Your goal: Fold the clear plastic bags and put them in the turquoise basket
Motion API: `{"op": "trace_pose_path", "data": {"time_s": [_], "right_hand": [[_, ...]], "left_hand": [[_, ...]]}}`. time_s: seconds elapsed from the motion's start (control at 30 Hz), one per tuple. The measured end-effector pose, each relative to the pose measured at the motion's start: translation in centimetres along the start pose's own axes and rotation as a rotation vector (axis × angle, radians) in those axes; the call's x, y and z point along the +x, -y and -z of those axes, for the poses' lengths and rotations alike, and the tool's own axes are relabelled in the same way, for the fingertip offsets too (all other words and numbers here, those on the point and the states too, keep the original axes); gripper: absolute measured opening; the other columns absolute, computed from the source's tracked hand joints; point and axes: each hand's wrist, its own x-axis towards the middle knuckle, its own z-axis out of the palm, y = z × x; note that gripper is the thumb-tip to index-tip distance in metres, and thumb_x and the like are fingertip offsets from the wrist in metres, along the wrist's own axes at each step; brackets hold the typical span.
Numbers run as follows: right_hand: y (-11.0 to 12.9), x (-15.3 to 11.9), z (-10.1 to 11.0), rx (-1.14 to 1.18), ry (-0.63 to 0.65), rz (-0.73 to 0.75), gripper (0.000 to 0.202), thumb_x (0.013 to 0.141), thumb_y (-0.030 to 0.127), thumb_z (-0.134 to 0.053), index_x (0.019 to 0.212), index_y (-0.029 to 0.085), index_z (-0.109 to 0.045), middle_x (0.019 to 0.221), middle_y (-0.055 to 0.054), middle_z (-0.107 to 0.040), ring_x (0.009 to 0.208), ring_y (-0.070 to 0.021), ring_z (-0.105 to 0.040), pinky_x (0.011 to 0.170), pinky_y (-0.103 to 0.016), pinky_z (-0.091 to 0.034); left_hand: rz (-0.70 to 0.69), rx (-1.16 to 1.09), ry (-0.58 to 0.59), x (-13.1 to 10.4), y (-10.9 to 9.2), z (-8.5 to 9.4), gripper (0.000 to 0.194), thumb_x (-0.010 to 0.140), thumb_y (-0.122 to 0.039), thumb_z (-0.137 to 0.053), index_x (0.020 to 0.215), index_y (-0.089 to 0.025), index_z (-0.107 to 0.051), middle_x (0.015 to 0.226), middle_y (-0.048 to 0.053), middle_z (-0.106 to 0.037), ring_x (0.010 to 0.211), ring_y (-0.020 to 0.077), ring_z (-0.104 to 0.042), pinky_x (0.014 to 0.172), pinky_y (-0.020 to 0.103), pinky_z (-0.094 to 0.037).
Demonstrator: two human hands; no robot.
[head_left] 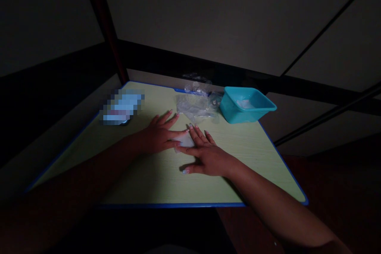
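Head view: 2 bare hands over a pale tabletop (193, 190), mid-frame. L hand (157, 137) and R hand (212, 155) lie palm-down w/ fingers spread apart, neither clamped on anything; fingertips of both rest on or at the edge of a small whitish sheet (185, 139), ctr. of frame, prob. to hold it flat and stop it sliding. R thumb lies off the sheet, perhaps as a brace. Crumpled clear plastic (190, 105), upper ctr., lies just beyond the fingers, presumably for easy reach. Teal basin (238, 113), upper right, stands upright beside it w/ pale contents (244, 104) (detail unclear), apparently placed to leave elbow room. Pixelated flat item (122, 106), left of ctr., cannot be ID'd.
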Motion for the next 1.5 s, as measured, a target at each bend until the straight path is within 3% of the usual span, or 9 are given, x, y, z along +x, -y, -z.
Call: {"op": "trace_pose_path", "data": {"time_s": [0.33,0.73,0.9,1.07,1.3,1.5], "right_hand": [[-0.1,0.0,-0.1,-0.004,0.001,0.018,0.074,0.081,0.067,-0.056,0.145,0.044,-0.029,0.156,-0.004,0.022,0.143,-0.0354,0.018,0.109,-0.065,-0.003],[-0.3,-0.3,0.4,-0.044,-0.086,0.074,0.067,0.084,0.059,-0.058,0.145,0.040,-0.034,0.158,-0.003,0.017,0.144,-0.0353,0.014,0.109,-0.064,-0.002],[-0.4,-0.2,0.7,-0.074,-0.130,-0.029,0.073,0.091,0.055,-0.049,0.152,0.027,-0.020,0.159,-0.010,0.006,0.145,-0.0310,0.014,0.109,-0.065,-0.002],[-0.4,-0.1,0.5,-0.070,-0.072,-0.056,0.085,0.090,0.058,-0.048,0.153,0.015,-0.010,0.158,-0.015,0.004,0.145,-0.0300,0.013,0.111,-0.063,-0.003],[0.1,-0.7,0.5,-0.065,0.022,0.027,0.077,0.087,0.059,-0.054,0.151,0.030,-0.024,0.157,-0.010,0.013,0.144,-0.0313,0.015,0.111,-0.062,0.000],[0.5,-1.0,0.7,-0.070,0.075,-0.013,0.086,0.085,0.065,-0.052,0.152,0.026,-0.016,0.156,-0.011,0.015,0.144,-0.0316,0.013,0.112,-0.062,0.000]], "left_hand": [[0.051,0.019,0.029,0.2,-0.4,0.4,0.044,0.095,-0.036,-0.045,0.138,-0.042,-0.046,0.160,0.005,-0.013,0.145,0.0418,-0.002,0.106,0.067,-0.019],[0.029,0.029,0.034,0.1,0.1,0.3,0.045,0.091,-0.041,-0.051,0.136,-0.039,-0.050,0.160,0.006,-0.014,0.144,0.0424,-0.002,0.106,0.066,-0.020],[0.034,0.019,0.063,0.1,0.0,0.5,0.052,0.088,-0.051,-0.054,0.138,-0.038,-0.048,0.160,0.009,-0.008,0.144,0.0430,0.002,0.107,0.067,-0.017],[0.050,0.001,0.093,0.1,-0.1,0.7,0.062,0.084,-0.056,-0.058,0.141,-0.038,-0.042,0.160,0.010,-0.006,0.144,0.0431,0.003,0.107,0.067,-0.015],[0.040,0.004,0.090,0.2,0.5,0.3,0.066,0.081,-0.067,-0.053,0.140,-0.039,-0.044,0.160,0.009,-0.004,0.144,0.0414,0.006,0.108,0.066,-0.011],[0.064,0.018,0.128,0.3,0.6,0.5,0.074,0.078,-0.072,-0.053,0.143,-0.040,-0.038,0.160,0.009,-0.003,0.144,0.0428,0.007,0.107,0.069,-0.010]]}}
